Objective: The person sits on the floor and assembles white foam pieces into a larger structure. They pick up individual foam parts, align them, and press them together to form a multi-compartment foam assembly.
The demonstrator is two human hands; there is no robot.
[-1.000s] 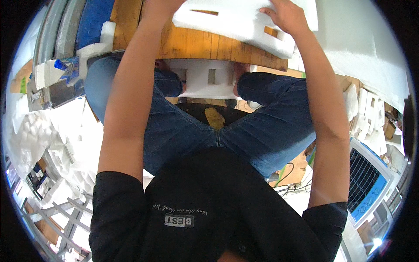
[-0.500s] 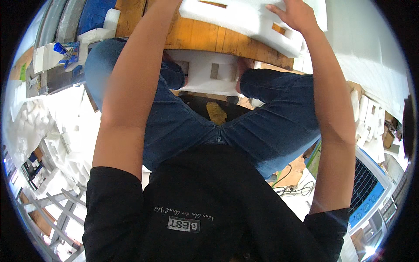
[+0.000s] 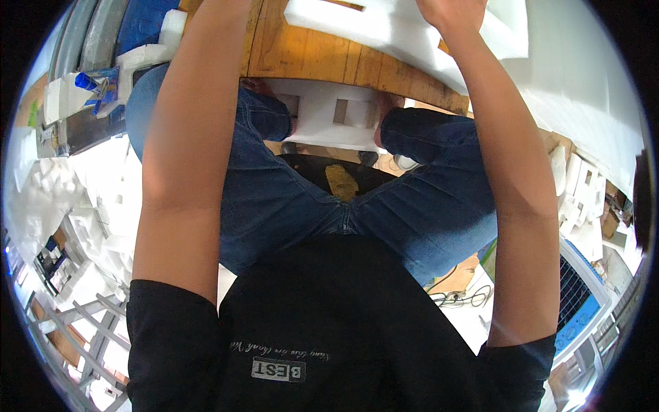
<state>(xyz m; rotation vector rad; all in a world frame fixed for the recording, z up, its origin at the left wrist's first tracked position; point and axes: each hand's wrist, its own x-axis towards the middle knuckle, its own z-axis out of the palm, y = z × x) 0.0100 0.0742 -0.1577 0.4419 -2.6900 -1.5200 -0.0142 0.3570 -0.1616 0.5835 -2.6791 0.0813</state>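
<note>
A white foam piece (image 3: 384, 34) with rectangular cut-outs lies on the wooden tabletop (image 3: 309, 58) at the upper edge of the view. My right hand (image 3: 454, 12) is over this foam, near its right part. The upper edge cuts off most of its fingers, so their pose and any grip are hidden. My left forearm (image 3: 195, 110) reaches up past the left side of the foam, and the left hand itself lies beyond the picture. Below the table edge, another white foam piece (image 3: 319, 113) with square openings sits between my lower legs.
A blue-capped tool or bottle (image 3: 86, 81) stands among white pieces at the left. Behind it are grey rolls (image 3: 103, 34). White foam scraps (image 3: 583, 189) pile up at the right, above a blue-and-white fan or heater (image 3: 576, 309). Cables (image 3: 467, 299) lie on the floor, and a metal frame (image 3: 89, 336) stands lower left.
My left arm has shifted left and farther up. The right hand has moved up and slightly left, taking its spread thumb and fingers mostly out of view. The foam's right end has shifted right.
</note>
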